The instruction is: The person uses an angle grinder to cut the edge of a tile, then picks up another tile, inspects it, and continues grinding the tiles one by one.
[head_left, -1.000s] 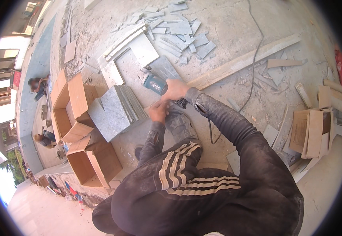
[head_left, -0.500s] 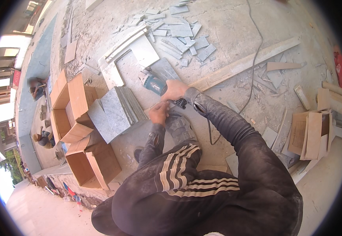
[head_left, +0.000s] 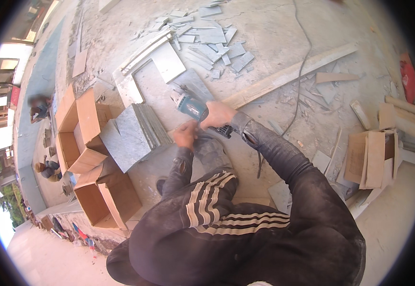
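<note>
Teal power tool (head_left: 193, 109) approx. 11 o'clock off view ctr, our R hand (head_left: 219, 115) grasping it.
L to R, clocked from tool: open carton (head_left: 88, 115) at 9; grey slab stack (head_left: 129, 136), 8; our L hand (head_left: 185, 135), approx. 7, fingers curled, we can't tell if holding anything; broken slab pcs (head_left: 212, 35), 1; wood plank (head_left: 284, 79), 2.
</note>
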Motion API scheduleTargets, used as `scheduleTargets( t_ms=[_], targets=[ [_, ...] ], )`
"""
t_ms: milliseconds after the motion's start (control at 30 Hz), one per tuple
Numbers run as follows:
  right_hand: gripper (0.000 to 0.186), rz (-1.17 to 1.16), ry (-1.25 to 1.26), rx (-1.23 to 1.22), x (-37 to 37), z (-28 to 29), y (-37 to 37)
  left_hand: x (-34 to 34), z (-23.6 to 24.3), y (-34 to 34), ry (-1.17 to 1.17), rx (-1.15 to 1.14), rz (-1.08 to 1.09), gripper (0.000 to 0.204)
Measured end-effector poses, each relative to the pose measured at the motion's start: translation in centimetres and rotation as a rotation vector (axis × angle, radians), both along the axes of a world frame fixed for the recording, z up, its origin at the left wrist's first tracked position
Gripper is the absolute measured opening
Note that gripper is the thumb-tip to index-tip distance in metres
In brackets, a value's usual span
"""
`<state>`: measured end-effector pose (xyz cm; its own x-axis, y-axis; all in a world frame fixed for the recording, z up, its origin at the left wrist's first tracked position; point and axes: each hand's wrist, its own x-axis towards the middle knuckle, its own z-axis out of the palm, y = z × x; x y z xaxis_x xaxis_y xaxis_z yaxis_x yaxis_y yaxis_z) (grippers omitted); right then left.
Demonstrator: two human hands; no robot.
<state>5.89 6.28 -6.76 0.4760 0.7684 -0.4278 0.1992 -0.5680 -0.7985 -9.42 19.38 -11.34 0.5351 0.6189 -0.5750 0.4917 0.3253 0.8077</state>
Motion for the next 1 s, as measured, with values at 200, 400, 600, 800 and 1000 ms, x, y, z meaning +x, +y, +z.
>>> scheduleTargets(
  t_ms=[200,400,600,800,1000],
  targets=[
    [0.070,-0.002,0.073,-0.044,-1.1,1.3,-3.7,0.0,0.2,0.0,-0.003,0.004,-0.003,0.026],
    [0.067,-0.017,0.017,-0.057,-2.7,2.6,-7.6,0.1,0.1,0.1,0.001,-0.001,0.009,0.025],
    [0.061,-0.040,0.109,-0.079,-3.5,5.7,-10.7,0.1,-0.3,1.0,0.064,0.122,-0.073,0.034],
    [0.050,-0.194,0.255,-0.049,-4.7,10.0,-14.8,3.5,-1.9,2.4,0.204,0.610,-0.167,0.049],
    [0.044,-0.343,0.298,-0.050,-4.3,12.8,-16.8,6.6,-4.5,4.9,0.216,0.228,-0.201,0.043]
  ],
)
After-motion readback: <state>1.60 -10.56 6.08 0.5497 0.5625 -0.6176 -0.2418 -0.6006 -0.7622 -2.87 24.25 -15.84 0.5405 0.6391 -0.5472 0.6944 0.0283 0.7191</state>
